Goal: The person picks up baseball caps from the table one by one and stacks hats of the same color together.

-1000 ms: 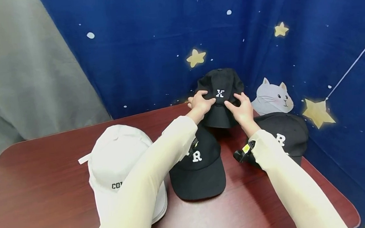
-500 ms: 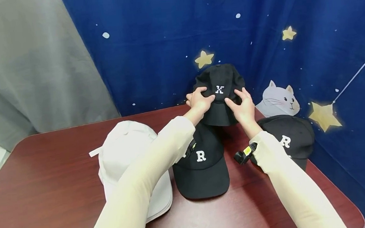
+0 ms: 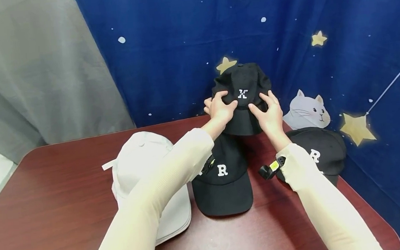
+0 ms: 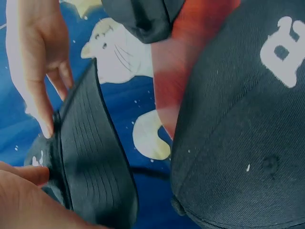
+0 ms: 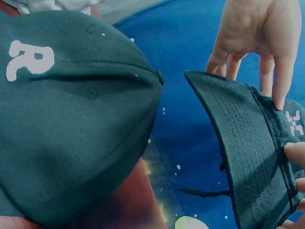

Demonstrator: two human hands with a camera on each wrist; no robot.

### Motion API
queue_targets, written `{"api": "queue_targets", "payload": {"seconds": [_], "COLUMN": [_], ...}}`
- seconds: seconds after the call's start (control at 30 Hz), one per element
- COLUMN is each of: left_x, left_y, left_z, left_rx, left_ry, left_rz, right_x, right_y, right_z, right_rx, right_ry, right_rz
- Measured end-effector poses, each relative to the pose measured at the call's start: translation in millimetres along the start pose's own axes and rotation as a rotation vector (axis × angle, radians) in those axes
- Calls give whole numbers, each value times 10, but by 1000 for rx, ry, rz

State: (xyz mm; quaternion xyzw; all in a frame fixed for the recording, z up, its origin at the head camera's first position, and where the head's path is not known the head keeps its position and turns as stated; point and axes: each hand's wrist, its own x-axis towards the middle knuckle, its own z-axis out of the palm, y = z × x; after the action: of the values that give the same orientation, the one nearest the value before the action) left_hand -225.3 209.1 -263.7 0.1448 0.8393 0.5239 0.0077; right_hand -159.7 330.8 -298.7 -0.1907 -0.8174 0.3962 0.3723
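Observation:
Both hands hold a black cap (image 3: 246, 74) with a small white emblem at the table's back, in front of the curtain. My left hand (image 3: 219, 110) grips its left side, and my right hand (image 3: 269, 115) grips its right. Both thumbs lie on the front near the brim, below the emblem. In the left wrist view the cap's brim (image 4: 95, 157) shows stitched rows, with fingers at its seam. The right wrist view shows the same brim (image 5: 238, 138) and a dark strap beyond it. Below the hands sits another black cap (image 3: 223, 196) with a white R.
White caps (image 3: 138, 153), apparently stacked, stand on the left of the reddish-brown table (image 3: 69, 179), partly behind the left sleeve. A black R cap (image 3: 328, 147) sits at the right edge, partly behind the right forearm. A blue star-patterned curtain (image 3: 175, 65) hangs behind.
The held cap has risen slightly against the curtain, both hands moving up with it. The head view has shifted, so the table and other caps appear slightly farther right.

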Motion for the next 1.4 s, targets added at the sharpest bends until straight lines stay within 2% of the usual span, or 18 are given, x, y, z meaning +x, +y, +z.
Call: {"api": "queue_targets", "payload": {"seconds": [0.17,0.43,0.77,0.97,1.2,1.4], "left_x": [-56,-129,-298,-430,-586,-717], "left_y": [-31,-158,-309,-380,-483,-595], "left_z": [-72,-178,-212,-220,-227,-213], "left_rx": [0,-22,-54,-31,-89,-116], "left_ry": [38,45,61,70,58,76], "left_rz": [6,-14,-62,-111,-175,-234], "right_x": [-38,-135,-284,-380,-541,-684], "right_y": [-36,-78,-12,51,126,174], "right_z": [37,91,160,173,175,191], "right_rx": [7,22,23,23,35,48], "right_ry": [-6,-43,-58,-97,-141,-185], "right_rz": [-41,-72,-104,-94,-78,-87]}}
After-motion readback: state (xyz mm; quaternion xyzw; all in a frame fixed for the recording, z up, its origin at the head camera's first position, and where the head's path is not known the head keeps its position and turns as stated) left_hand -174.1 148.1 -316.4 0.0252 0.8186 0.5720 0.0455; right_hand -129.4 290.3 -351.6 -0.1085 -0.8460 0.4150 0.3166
